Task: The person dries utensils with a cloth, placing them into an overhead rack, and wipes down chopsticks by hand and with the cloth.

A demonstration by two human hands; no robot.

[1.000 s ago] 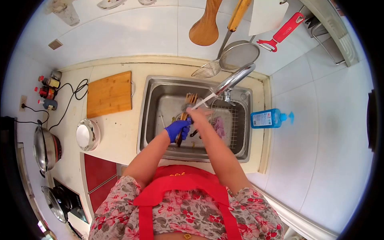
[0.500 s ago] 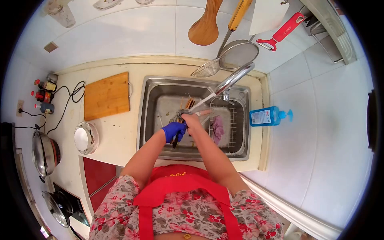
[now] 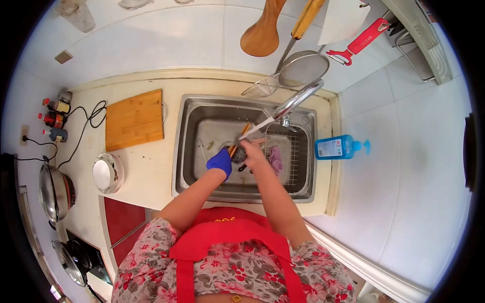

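In the steel sink (image 3: 178, 151), my left hand (image 3: 220, 161), in a blue glove, is closed around brown wooden chopsticks (image 3: 246, 128). Their tips stick out toward the faucet stream. My bare right hand (image 3: 251, 153) is wrapped around a dark grey scouring ball (image 3: 237, 157), which presses against the chopsticks. Water runs from the faucet (image 3: 298, 98) onto both hands. Under my right hand, a short black handle (image 3: 242, 167) shows on the sink floor; the rest of it is hidden.
A crumpled purple cloth (image 3: 275, 159) lies by a wire rack (image 3: 293, 166) in the sink's right side. A blue soap bottle (image 3: 334, 147) is at the right. Leftward are a cutting board (image 3: 135, 119) and stacked bowls (image 3: 107, 173). Strainers (image 3: 304, 69) hang behind the faucet.
My left hand has moved slightly left and my right hand slightly right and down. The dark handle has left my left hand and lies lower in the sink.
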